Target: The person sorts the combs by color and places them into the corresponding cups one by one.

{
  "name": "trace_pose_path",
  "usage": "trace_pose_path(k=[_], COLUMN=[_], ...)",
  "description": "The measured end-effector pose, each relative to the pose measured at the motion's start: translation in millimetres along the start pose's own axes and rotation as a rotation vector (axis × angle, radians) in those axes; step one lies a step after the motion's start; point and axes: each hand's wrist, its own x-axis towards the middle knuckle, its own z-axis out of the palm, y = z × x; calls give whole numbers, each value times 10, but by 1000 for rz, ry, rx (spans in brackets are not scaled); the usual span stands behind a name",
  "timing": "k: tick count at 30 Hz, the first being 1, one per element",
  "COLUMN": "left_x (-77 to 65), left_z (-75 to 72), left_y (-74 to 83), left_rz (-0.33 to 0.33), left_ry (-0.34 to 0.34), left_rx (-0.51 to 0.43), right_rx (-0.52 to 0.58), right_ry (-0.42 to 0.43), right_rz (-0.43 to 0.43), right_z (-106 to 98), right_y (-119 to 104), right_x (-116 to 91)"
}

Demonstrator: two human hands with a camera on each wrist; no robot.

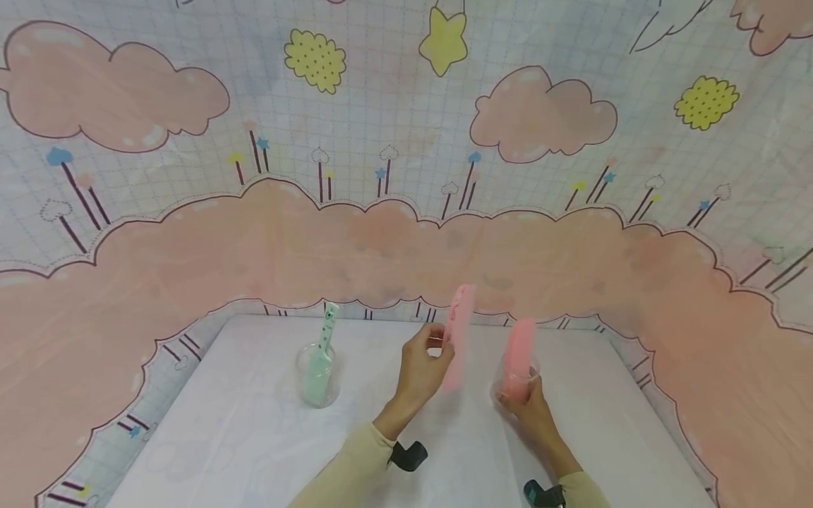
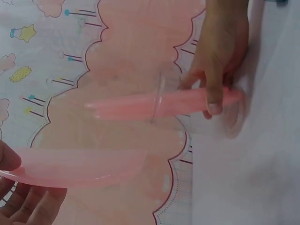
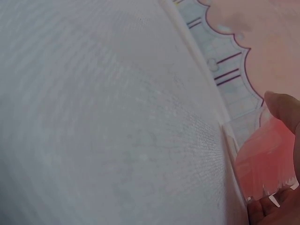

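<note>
My left hand (image 1: 421, 361) holds a pink plastic knife (image 1: 462, 314) upright above the table, pinched between thumb and fingers; in the left wrist view its broad translucent blade (image 2: 89, 168) has a curved edge. To the right, my right hand (image 1: 532, 410) grips the lower part of a clear plastic cup (image 1: 497, 384) standing on the table. Inside that cup, pink plastic pieces (image 1: 521, 346) stick up past the rim; the right wrist view shows a toothed edge on the pink plastic (image 3: 267, 161) there. Part of the cup is hidden behind the fingers.
A second clear cup (image 1: 301, 370) stands at the left of the white table (image 1: 222, 423), with a green plastic knife (image 1: 322, 360) leaning in it, its spotted handle up. Behind the table hangs a patterned cloth (image 1: 356, 247) with clouds and stars.
</note>
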Motion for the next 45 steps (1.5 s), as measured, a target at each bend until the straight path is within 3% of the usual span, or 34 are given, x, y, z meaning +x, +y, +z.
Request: trace_pose_path(k=[9, 16, 29, 45], left_x=[38, 74, 142, 194], left_z=[155, 275, 541, 841], left_y=[216, 292, 256, 204], left_rz=[42, 51, 38, -6], left_ry=[-22, -46, -35, -52], left_rx=[-61, -87, -129, -158], right_rx=[-3, 3, -21, -33], right_ry=[1, 6, 18, 44], right_rz=[16, 20, 46, -9], right_z=[-13, -9, 12, 15], right_y=[23, -2, 4, 39], right_x=[63, 43, 53, 40])
